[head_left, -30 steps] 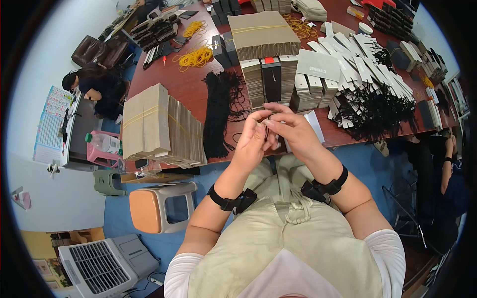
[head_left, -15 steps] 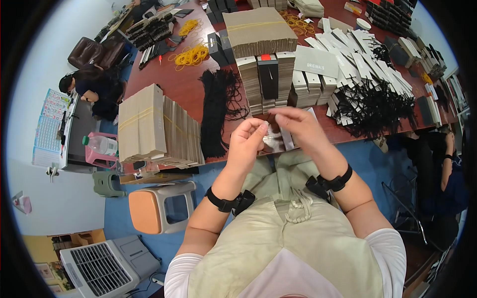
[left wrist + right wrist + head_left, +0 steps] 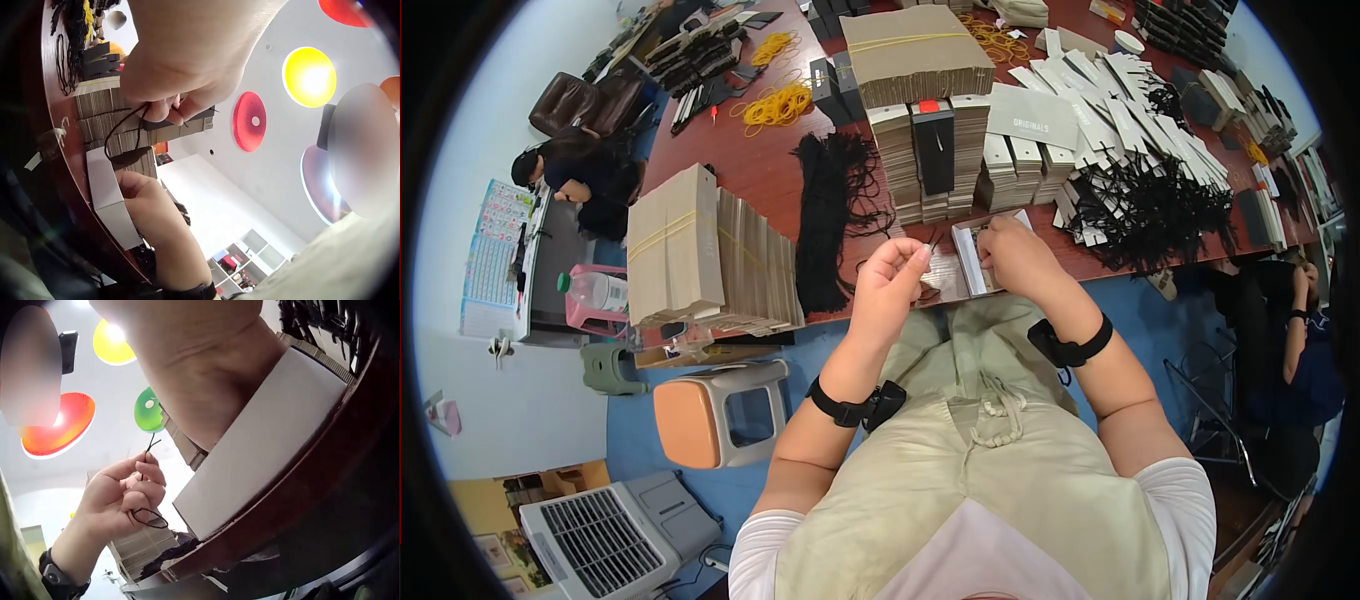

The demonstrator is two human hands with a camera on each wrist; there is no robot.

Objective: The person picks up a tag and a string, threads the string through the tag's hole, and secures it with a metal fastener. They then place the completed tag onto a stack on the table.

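My left hand (image 3: 890,275) pinches a thin black cord (image 3: 108,140) between thumb and fingers. In the right wrist view its two loose ends stick up above the fingertips and a loop hangs below them. Over a small white open box (image 3: 966,262) at the table's front edge, my right hand (image 3: 1018,258) reaches down inside. The box wall hides its fingertips, so I cannot tell whether they hold anything. Just left of the left hand lies a thick bundle of black cords (image 3: 825,225). Behind both hands, a black tag (image 3: 934,155) leans on stacks of grey-brown cards (image 3: 895,165).
Banded cards (image 3: 675,245) stand at the table's left edge, and another banded stack (image 3: 915,50) tops the middle pile. To the right lie white tags (image 3: 1100,130) with tangled black cords (image 3: 1145,215). Yellow rubber bands (image 3: 778,105) lie further back. A stool (image 3: 690,420) stands below left.
My right hand has parted from the left and moved right, down into the white box. The left hand has stayed near its place, keeping the cord in its fingers.
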